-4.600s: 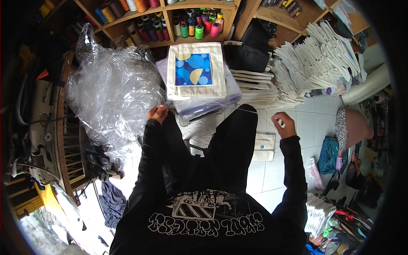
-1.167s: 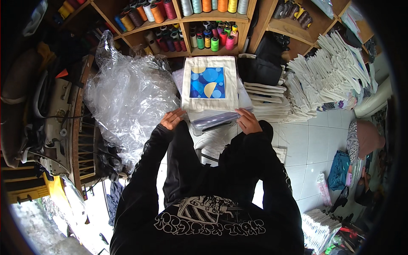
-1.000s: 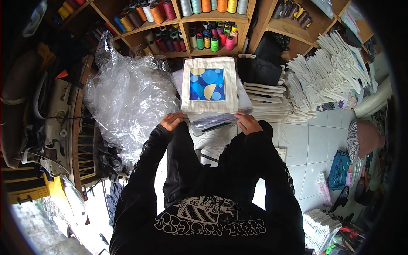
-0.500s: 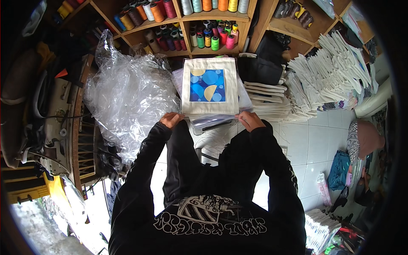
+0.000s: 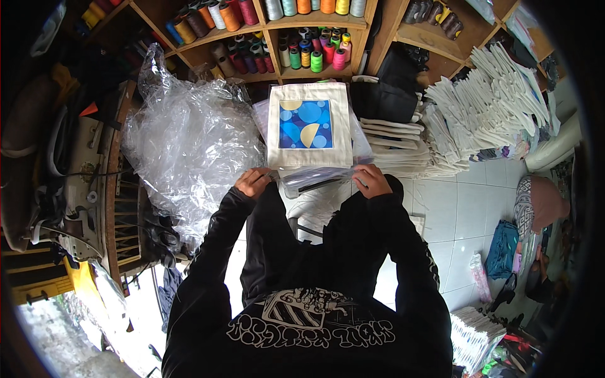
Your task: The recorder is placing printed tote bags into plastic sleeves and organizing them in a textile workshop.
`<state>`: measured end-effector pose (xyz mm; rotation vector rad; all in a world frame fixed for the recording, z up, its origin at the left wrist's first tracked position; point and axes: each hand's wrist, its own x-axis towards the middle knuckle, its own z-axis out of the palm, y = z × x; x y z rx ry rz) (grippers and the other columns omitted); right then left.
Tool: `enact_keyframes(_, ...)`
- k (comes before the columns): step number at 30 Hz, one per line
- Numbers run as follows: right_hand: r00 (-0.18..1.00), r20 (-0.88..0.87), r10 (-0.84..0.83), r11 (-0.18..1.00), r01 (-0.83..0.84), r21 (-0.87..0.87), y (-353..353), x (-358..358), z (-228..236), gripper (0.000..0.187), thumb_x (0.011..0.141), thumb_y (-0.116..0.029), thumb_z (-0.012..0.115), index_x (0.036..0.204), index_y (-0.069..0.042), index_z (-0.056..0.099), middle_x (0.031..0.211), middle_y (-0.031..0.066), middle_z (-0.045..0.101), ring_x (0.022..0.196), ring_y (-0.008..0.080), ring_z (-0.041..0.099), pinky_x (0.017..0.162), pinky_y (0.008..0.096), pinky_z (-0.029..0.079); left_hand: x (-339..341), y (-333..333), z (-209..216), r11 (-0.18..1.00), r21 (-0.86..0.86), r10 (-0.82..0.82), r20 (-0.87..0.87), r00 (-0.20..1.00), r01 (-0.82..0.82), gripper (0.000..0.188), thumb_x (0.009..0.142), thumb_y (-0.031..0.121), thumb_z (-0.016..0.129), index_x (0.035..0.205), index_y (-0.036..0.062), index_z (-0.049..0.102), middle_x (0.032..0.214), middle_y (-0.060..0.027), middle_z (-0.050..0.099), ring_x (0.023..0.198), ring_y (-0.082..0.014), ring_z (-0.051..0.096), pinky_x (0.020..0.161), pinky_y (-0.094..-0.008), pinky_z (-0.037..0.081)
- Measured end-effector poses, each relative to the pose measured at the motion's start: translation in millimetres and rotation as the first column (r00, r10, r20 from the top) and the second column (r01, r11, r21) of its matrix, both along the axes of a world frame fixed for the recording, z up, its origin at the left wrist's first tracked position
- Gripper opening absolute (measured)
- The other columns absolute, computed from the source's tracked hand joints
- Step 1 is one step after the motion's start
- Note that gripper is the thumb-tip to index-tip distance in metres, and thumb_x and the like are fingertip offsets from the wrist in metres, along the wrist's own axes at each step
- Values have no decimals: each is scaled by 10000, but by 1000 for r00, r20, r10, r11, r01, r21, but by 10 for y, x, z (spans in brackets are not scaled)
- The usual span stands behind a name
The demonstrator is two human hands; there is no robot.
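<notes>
A cream cloth bag (image 5: 341, 126) with a blue patterned panel lies flat in front of me, on a stack of clear plastic sleeves (image 5: 362, 150). My left hand (image 5: 253, 182) is closed in a pinch just beyond the bag's near left corner. At the near right corner, my right hand (image 5: 372, 181) pinches in the same way, fingers curled. Both appear to grip the near edge of a clear plastic sleeve, whose thin film shows faintly between them. Whether the bag lies inside that sleeve, I cannot tell.
Crumpled clear plastic (image 5: 195, 138) heaps up on the left, beside a sewing machine (image 5: 85, 183). Folded cream bags (image 5: 394, 142) and a large white stack (image 5: 504, 91) stand at right. Thread spools (image 5: 317, 62) fill the wooden shelves (image 5: 318, 26) behind. Another person (image 5: 542, 205) sits far right.
Both hands have drawn slightly toward me, off the bag's near edge, and the gap between the cloth and my fingers has widened. The bag stays almost in place.
</notes>
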<state>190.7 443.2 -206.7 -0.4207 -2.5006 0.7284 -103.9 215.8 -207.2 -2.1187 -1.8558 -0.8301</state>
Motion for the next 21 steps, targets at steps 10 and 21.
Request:
enact_keyframes(10, 997, -10, -71, 956, 71, 285, -86, -7, -303, 174, 638, -31, 589, 803, -83, 563, 842, 30, 525, 784, 212, 529, 653, 332, 424, 117, -81, 20, 991, -54, 124, 93, 988, -119, 258, 619, 18, 634, 863, 55, 561, 932, -79, 570, 850, -254, 543, 701, -350, 445)
enact_keyframes(21, 995, -55, -77, 961, 89, 262, -43, 13, -346, 112, 655, -59, 614, 745, -71, 549, 856, 24, 525, 790, 216, 530, 659, 334, 428, -35, -72, -207, 986, 100, 137, -71, 988, -130, 189, 604, 5, 619, 773, 85, 592, 792, -23, 597, 730, -181, 573, 614, -289, 449)
